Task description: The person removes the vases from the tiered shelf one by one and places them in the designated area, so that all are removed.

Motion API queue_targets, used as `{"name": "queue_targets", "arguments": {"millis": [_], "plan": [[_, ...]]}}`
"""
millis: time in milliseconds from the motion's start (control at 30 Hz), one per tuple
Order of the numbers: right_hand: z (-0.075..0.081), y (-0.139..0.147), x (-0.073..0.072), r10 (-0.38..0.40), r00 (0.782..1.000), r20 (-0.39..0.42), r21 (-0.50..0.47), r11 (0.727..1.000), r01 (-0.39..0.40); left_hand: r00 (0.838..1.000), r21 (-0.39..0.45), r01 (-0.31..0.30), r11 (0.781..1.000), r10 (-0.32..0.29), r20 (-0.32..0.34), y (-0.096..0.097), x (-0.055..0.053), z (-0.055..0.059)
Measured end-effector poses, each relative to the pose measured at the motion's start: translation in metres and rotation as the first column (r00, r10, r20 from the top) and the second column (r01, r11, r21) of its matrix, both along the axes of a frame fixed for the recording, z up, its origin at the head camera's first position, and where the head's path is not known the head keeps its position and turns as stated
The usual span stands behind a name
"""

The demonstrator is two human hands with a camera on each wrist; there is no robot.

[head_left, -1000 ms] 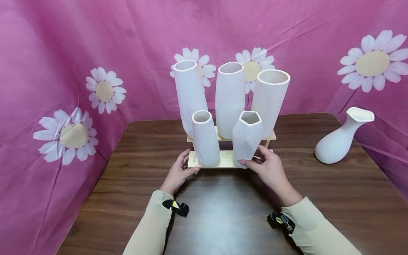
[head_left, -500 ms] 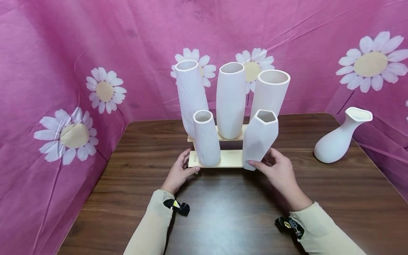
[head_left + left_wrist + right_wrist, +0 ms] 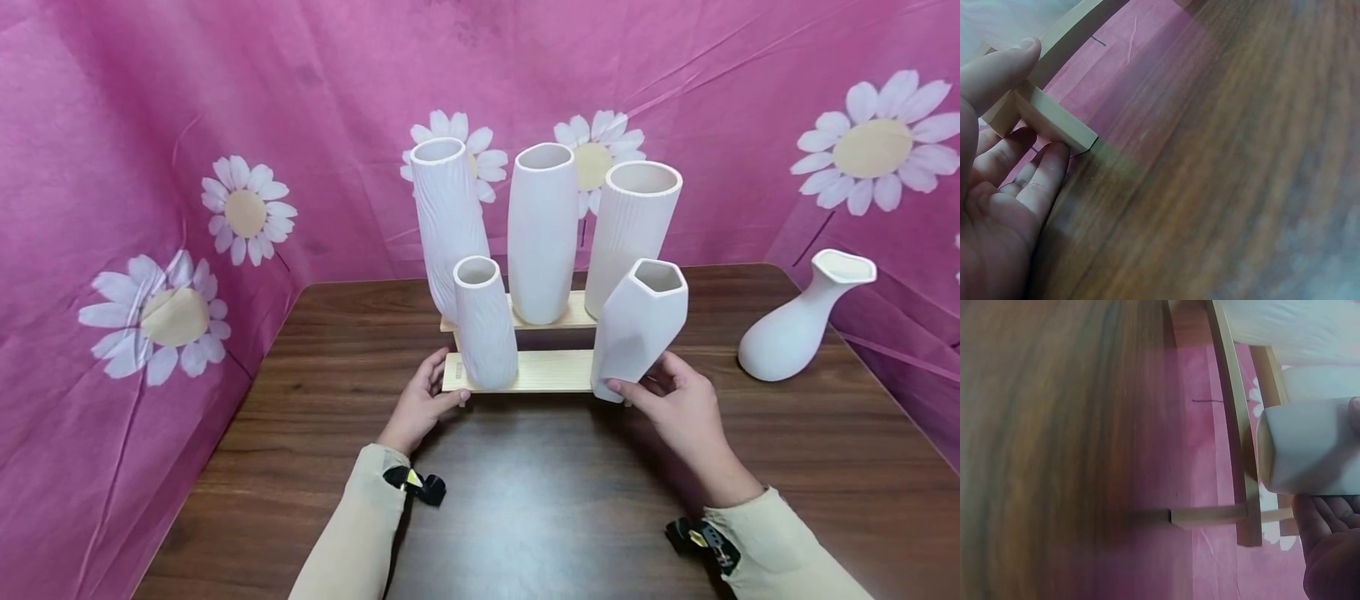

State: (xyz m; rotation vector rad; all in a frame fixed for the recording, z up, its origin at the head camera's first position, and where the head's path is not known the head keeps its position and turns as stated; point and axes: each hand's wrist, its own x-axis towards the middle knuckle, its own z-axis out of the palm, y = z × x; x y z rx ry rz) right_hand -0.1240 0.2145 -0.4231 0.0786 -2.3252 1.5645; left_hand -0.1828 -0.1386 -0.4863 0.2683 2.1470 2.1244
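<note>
A white faceted vase point(image 3: 637, 325) leans to the right over the right end of the lower shelf of a two-tier wooden stand point(image 3: 555, 371). My right hand point(image 3: 682, 412) holds it near the base, thumb in front; in the right wrist view the vase's base point(image 3: 1266, 453) is close to the shelf. At the lower shelf's left end, my left hand point(image 3: 418, 408) grips the stand, and the left wrist view has its fingertips point(image 3: 1054, 156) at the wooden leg point(image 3: 1054, 119). Beside it on the same shelf stands a small textured vase point(image 3: 486, 329).
Along the upper shelf stand a tall wavy-textured vase point(image 3: 450, 225), a smooth vase point(image 3: 542, 237) and a ribbed vase point(image 3: 633, 225). A bent-necked vase point(image 3: 787, 333) rests on the brown wooden table point(image 3: 525, 517) at right. Pink flowered cloth point(image 3: 337, 100) hangs behind.
My right hand has moved the faceted vase rightward along the lower shelf, away from the small textured vase, and it leans more to the right. My left hand stays on the stand.
</note>
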Motion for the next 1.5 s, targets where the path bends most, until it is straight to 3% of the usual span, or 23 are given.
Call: {"name": "queue_targets", "arguments": {"millis": [600, 800, 1200, 1500], "plan": [[0.002, 0.024, 0.014, -0.087, 0.996, -0.002, 0.032, 0.996, 0.087, 1.000, -0.004, -0.005, 1.000, 0.005, 0.007, -0.001, 0.001, 0.001], [0.002, 0.033, 0.016, -0.133, 0.991, -0.015, -0.003, 0.991, 0.133, 1.000, -0.015, -0.018, 1.000, 0.018, 0.025, -0.001, 0.001, 0.001], [0.002, 0.052, 0.019, -0.241, 0.970, 0.000, -0.025, 0.970, 0.241, 1.000, -0.010, -0.007, 1.000, 0.007, 0.016, -0.001, 0.001, 0.001], [0.003, 0.061, 0.021, -0.329, 0.943, 0.053, -0.079, 0.940, 0.333, 1.000, -0.009, -0.007, 1.000, 0.007, 0.014, 0.000, 0.001, 0.001]]}}
